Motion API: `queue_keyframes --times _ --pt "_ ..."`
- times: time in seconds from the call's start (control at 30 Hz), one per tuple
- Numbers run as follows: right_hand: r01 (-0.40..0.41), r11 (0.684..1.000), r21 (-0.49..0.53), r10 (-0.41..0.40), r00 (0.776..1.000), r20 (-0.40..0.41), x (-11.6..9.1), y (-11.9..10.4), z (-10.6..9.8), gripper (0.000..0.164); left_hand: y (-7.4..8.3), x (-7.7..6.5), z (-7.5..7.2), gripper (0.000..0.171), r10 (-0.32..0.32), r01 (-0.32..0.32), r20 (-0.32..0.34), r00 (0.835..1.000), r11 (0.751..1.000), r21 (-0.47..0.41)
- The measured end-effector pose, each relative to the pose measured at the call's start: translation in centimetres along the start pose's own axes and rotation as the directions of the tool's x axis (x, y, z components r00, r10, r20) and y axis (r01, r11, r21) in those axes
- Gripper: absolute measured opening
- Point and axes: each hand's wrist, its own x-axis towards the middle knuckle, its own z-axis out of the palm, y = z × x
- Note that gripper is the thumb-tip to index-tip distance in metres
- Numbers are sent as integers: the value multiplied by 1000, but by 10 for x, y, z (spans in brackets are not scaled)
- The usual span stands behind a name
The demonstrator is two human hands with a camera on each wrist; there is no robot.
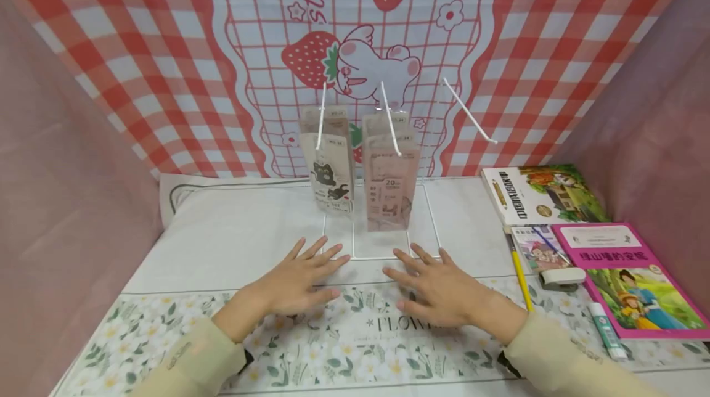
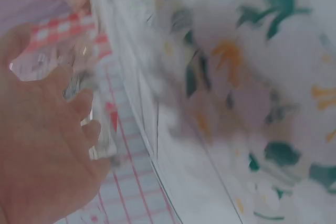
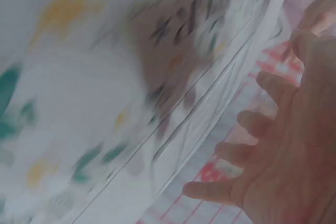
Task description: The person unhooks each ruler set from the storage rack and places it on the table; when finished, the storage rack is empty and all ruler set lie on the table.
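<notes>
My left hand [image 1: 299,277] is spread over the flowered cloth, palm down, its fingertips near the front of a white wire rack [image 1: 380,257]. My right hand [image 1: 438,286] mirrors it on the other side, fingers apart and holding nothing. Both wrist views show the palms with bare, extended fingers above the cloth. Beyond the hands, flat packs hang from the rack's prongs: cream packs with black cats [image 1: 331,178] on the left prong and pink packs [image 1: 390,190] on the middle one. The right prong [image 1: 470,111] carries no pack.
To the right lie a white-covered book [image 1: 546,195], a pink-bordered book [image 1: 638,283], a small illustrated card [image 1: 539,249], a yellow pencil [image 1: 520,274], a white stapler-like object [image 1: 562,278] and a glue stick [image 1: 608,330]. A strawberry-print checked curtain [image 1: 249,64] hangs behind the rack.
</notes>
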Motion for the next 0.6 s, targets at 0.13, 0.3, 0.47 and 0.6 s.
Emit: queue_keyframes --times 0.13,0.3,0.47,0.6 --pt "-84 996 -1 84 996 0 -2 21 -3 60 -15 -4 -15 62 -29 29 4 1000 964 -266" --pt "-195 981 -6 194 981 -23 2 57 -2 63 -44 -4 -32 56 -87 71 7 996 766 -639" --pt "-258 966 10 258 966 20 6 83 0 72 -70 0 -43 57 -95 59 9 995 530 -846" --pt "-293 956 27 290 954 79 12 91 2 81 -85 7 -46 58 -117 -21 -59 991 303 -953"
